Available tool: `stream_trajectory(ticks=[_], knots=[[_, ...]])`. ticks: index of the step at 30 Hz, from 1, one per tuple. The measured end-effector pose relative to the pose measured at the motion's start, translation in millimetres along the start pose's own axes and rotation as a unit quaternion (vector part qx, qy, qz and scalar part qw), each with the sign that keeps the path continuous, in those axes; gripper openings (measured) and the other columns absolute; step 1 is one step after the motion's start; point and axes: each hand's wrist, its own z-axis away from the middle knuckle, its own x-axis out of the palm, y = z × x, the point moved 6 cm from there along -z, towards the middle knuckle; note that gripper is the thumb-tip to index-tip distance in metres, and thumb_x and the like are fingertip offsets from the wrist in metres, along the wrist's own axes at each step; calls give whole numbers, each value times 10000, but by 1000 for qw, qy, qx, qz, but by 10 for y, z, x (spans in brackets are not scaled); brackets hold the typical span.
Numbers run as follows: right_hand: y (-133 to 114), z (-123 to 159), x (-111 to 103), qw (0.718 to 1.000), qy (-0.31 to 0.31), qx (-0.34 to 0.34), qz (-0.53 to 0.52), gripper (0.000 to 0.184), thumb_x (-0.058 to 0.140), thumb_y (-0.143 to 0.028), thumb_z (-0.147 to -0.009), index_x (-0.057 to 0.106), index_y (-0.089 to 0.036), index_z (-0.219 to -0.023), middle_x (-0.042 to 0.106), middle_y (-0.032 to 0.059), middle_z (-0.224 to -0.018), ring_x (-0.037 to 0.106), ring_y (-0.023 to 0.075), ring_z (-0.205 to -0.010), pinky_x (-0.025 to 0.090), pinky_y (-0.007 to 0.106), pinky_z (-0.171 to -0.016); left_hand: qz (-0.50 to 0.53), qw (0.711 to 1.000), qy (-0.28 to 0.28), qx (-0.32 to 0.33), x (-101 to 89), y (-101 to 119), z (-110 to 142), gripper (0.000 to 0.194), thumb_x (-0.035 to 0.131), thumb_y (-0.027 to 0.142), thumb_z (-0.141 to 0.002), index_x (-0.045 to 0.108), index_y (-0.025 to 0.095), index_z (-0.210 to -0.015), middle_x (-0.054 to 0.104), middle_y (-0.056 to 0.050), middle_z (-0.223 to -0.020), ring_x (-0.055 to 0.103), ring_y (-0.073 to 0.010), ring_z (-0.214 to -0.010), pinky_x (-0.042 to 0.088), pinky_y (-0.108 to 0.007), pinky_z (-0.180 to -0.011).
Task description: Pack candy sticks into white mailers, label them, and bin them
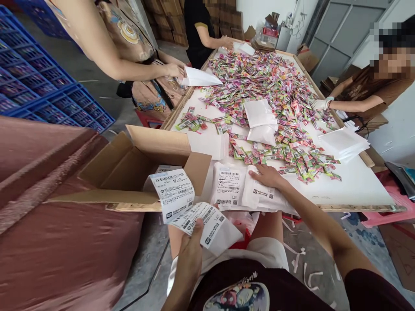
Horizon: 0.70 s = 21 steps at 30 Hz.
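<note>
My left hand (190,250) is closed on a white mailer bag with a printed shipping label (207,225), held over my lap; a second labelled strip (173,192) stands up behind it. My right hand (268,176) lies fingers-down on a stack of labelled white mailer bags (241,190) at the near edge of the white table (353,181). A wide heap of small colourful sachets (275,86) covers the table beyond.
An open cardboard box (129,168) sits at my left against a reddish covered surface (48,216). Blue crates (32,73) stand far left. Three other people work round the table; one holds a white bag (199,78). Stacks of blank bags (343,142) lie right.
</note>
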Motion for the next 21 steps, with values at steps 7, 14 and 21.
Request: stream_trajectory(ticks=[7, 14, 21], knots=[[143, -177, 31, 997, -8, 54, -50, 1012, 369, -880, -779, 427, -126, -1452, 476, 196, -1471, 499, 374, -1296, 424, 433, -998, -66, 995, -45, 52, 114, -34, -47, 359, 749, 412, -794, 744, 192, -1078, 736, -122, -1201, 469, -319, -1383, 295, -429, -1184], [268, -332, 74, 997, -48, 47, -39, 1087, 334, -906, -762, 392, -111, -1501, 326, 206, -1567, 347, 383, -1422, 321, 438, -1108, -53, 995, -43, 71, 106, -58, -110, 317, 804, 248, -733, 741, 163, -1032, 751, -138, -1163, 382, -332, -1434, 343, -431, -1160], [163, -240, 50, 996, -21, 0, -84, 815, 509, -744, -822, 571, -116, -1338, 522, 177, -1435, 517, 329, -1274, 408, 346, -989, -39, 994, -53, 89, 65, -73, -137, 370, 833, 220, -685, 720, 190, -1037, 711, -123, -1258, 323, -308, -1464, 343, -408, -1162]])
